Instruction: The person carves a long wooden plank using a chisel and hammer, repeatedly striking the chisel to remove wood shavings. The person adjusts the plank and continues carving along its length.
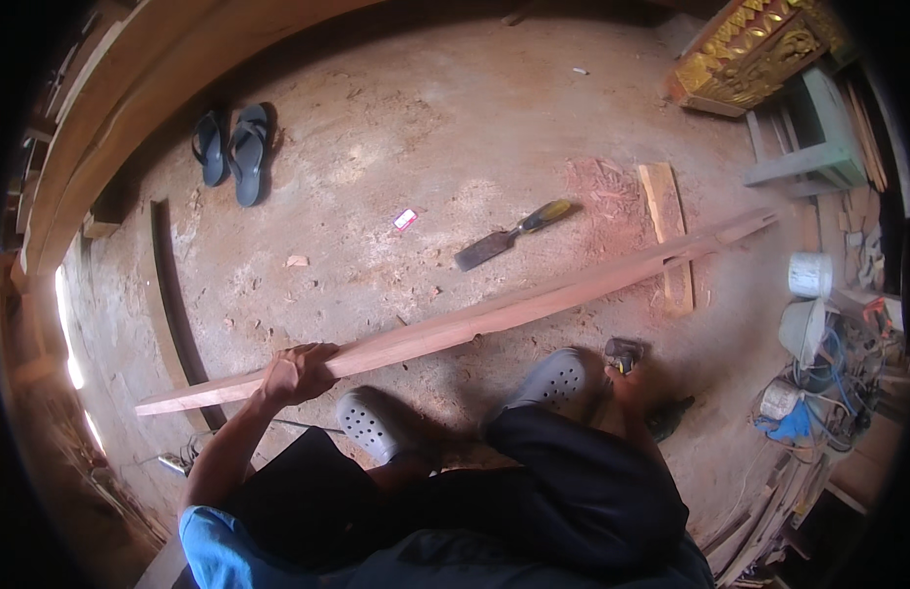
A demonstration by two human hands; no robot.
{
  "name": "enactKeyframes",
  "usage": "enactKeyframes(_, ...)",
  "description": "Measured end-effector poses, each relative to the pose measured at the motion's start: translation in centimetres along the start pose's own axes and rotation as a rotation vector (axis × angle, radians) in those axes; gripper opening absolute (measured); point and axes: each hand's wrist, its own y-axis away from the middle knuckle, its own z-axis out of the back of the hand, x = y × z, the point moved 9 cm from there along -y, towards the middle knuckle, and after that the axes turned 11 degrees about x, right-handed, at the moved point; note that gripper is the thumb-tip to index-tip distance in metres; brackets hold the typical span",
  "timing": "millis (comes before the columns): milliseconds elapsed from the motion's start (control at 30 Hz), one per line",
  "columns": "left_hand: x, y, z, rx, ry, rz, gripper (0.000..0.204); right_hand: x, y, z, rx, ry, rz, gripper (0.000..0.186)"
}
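1. The long reddish wooden plank lies slantwise across the dirt floor, just in front of the person's two grey clogs. It looks stiff, fairly thin and probably whippy over that length, so I'd guess it's best gripped nearer the middle, or at both ends, rather than at one tip.
2. Left hand is curled around the plank close to its near end, fingers wrapped over the top edge.
3. Right hand is down by the right knee on a dark power tool; can't tell how the fingers sit, it's mostly hidden.
4. The plank's far end rests across a short wood block, so that end is propped.
5. Beyond the plank: a chisel with a yellowish handle lying loose, plus a pair of dark flip-flops well apart.
6. Right side is cluttered, with a white bucket and tangled cables, which could snag a swinging end.
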Motion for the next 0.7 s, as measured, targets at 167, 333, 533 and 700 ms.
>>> enactKeyframes(167,-1.1,-0.5,0.9,-0.026,0.014,-0.024,0.032,0.3,-0.1,0.5,-0.023,0.082,0.016,0.049)
enactKeyframes(333,-1.0,-0.8,0.4,0.028,0.093,0.009,0.041,0.6,0.0,0.1,0.021,-0.009,-0.019,0.047)
enactKeyframes(533,-1.2,-0.7,0.4,0.080,0.111,0.074,0.050,5.1,2.0,1.2,-0.053,0.082,0.167,0.039)
enactKeyframes(700,-3.6,-3.1,-0.6,0.057,0.090,0.013,0.059,5.5,1.9,0.9,-0.052,0.021,0.265,0.030)
